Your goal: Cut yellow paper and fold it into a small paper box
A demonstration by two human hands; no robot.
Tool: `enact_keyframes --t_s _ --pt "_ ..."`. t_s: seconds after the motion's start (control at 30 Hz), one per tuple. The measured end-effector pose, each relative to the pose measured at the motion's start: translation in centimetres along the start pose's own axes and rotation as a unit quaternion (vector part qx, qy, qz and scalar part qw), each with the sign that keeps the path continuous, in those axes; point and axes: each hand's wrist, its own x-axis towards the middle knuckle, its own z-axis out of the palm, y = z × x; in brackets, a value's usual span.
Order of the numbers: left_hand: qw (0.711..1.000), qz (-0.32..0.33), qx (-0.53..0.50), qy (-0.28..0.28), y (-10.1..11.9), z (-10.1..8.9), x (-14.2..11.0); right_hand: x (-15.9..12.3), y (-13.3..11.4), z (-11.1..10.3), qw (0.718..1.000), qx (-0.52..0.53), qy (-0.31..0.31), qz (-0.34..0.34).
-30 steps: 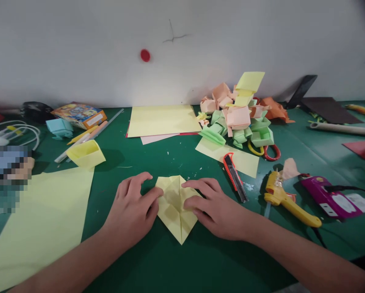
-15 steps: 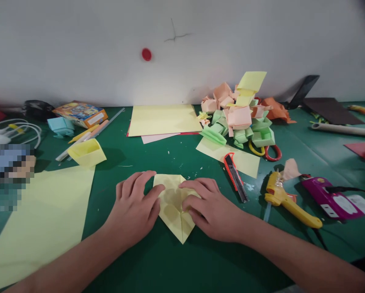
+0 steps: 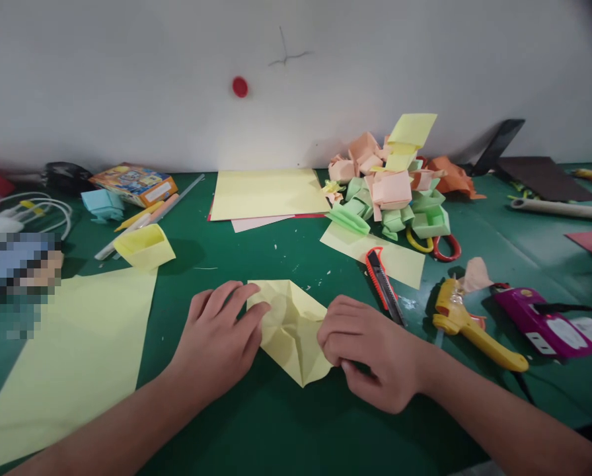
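One piece of creased yellow paper [image 3: 291, 334] lies on the green counter [image 3: 256, 430], between the left hand [image 3: 219, 337] and the right hand [image 3: 372, 350]. The right hand is curled closed at the paper's right edge and seems to pinch it. The left hand is loosely bent, its fingertips on the opposite side; whether it grips or only steadies, I cannot tell. The folding looks partway along: several creases are made, meeting near the middle, and the near corner comes to a point. The surface is buckled and the right side is not pressed flat, so flattening and shaping seem left to do.

Beyond the left forearm is a large yellow sheet [image 3: 92, 337], without visible folds. To the right lie a yellow glue gun [image 3: 474, 334] and, farther in, an orange-and-black cutter [image 3: 385, 287]. A yellow paper box [image 3: 150, 250] sits beyond the large sheet, already shaped. Farther back, a heap of folded paper pieces [image 3: 390, 192] stands beside flat yellow sheets [image 3: 269, 195], near the wall [image 3: 152, 79]
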Motion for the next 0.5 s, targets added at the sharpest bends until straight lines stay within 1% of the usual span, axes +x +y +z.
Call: enact_keyframes --t_s 0.1,0.23,0.33,0.4,0.5 --pt "1.0 0.02 -0.008 0.014 0.0 0.01 -0.18 -0.22 0.17 -0.13 0.998 -0.002 -0.059 0.018" --pt "0.995 0.089 -0.03 0.036 -0.05 -0.28 -0.61 -0.19 0.15 -0.4 0.993 -0.002 -0.117 0.023" --pt "0.992 0.12 -0.002 0.039 -0.07 -0.52 -0.74 -0.21 0.17 -0.63 0.991 -0.003 -0.127 0.035" --pt "0.993 0.113 0.017 0.04 -0.11 -0.54 -0.69 -0.28 0.2 -0.73 0.991 -0.009 -0.127 0.045" --pt "0.994 0.098 0.019 0.041 -0.29 -0.42 -0.66 -0.43 0.22 -0.75 0.989 -0.023 -0.131 0.061"
